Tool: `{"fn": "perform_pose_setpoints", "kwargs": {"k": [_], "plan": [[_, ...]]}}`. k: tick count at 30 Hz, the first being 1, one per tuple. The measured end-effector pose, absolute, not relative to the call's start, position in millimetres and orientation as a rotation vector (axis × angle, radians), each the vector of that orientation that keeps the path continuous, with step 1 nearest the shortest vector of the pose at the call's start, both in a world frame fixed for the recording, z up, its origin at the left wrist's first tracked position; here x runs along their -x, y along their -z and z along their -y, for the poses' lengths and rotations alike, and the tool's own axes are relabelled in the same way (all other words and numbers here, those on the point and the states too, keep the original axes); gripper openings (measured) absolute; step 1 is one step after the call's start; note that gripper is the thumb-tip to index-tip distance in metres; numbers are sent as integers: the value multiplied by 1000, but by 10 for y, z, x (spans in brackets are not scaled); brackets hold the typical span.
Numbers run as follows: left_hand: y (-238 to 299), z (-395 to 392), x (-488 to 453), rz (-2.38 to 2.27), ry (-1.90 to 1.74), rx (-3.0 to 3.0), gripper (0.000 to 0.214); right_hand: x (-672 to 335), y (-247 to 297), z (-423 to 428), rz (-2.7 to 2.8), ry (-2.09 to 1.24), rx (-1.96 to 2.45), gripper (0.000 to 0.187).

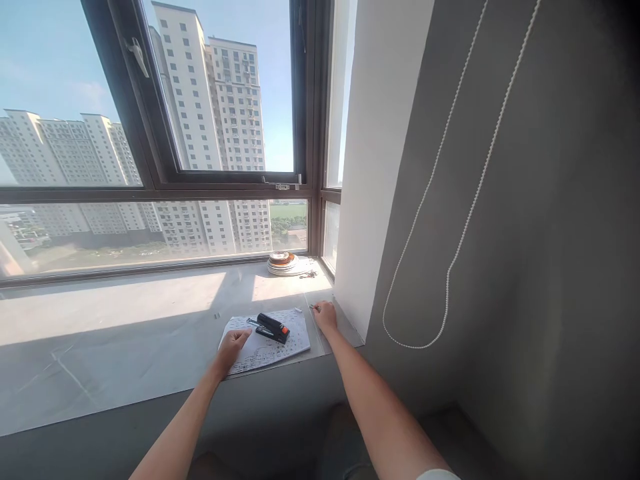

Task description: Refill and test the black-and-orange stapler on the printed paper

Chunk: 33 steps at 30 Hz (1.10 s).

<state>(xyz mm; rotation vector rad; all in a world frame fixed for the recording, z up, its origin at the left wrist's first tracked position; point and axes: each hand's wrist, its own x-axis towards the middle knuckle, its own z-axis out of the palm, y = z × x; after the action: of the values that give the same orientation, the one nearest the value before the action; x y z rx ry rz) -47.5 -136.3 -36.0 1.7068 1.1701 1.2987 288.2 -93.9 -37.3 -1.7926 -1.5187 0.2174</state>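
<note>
A printed paper sheet [273, 347] lies on the grey window sill [125, 327]. On the sheet rests a black tool with an orange end [273, 327]. My left hand [231, 348] lies on the sheet's left edge, fingers loosely curled toward the tool, holding nothing that I can see. My right hand [325, 315] sits just right of the sheet near the white wall corner, fingers pinched on a small thin metal piece [313, 307].
A stack of flat discs [283, 263] with small bits beside it stands at the sill's back corner. Dark-framed windows [305, 133] rise behind. A white bead chain [450, 220] hangs in a loop on the grey wall at right.
</note>
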Motion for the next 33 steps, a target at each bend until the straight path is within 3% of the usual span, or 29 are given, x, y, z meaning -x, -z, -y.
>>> {"fn": "perform_pose_setpoints", "kwargs": {"k": [3,10,15,18,22,27,33], "plan": [[373,1348,483,-1188,-1173,-1685,55,-2925,388,1040,1503,-183,1827,24],[300,1455,414,-1213,-1285,-1551,60,-2794,485,1446,1682,-80,1892,21],[128,1379,599,-1153,-1469,-1434,49,-2714,431,1531,1790,-47,1954,25],[14,1138,906,-1457,-1546,-1563,41,-2718,411,1522,1806,-46,1950,25],[54,796,1273,-1893,-1294,-1820,20,-2735,435,1509,1792,-53,1933,25],[389,624,1425,-2066,-855,-2049,43,-2752,447,1510,1804,-28,1939,25],[457,708,1403,-2112,-727,-2233,38,-2752,391,1536,1808,-67,1936,25]]}}
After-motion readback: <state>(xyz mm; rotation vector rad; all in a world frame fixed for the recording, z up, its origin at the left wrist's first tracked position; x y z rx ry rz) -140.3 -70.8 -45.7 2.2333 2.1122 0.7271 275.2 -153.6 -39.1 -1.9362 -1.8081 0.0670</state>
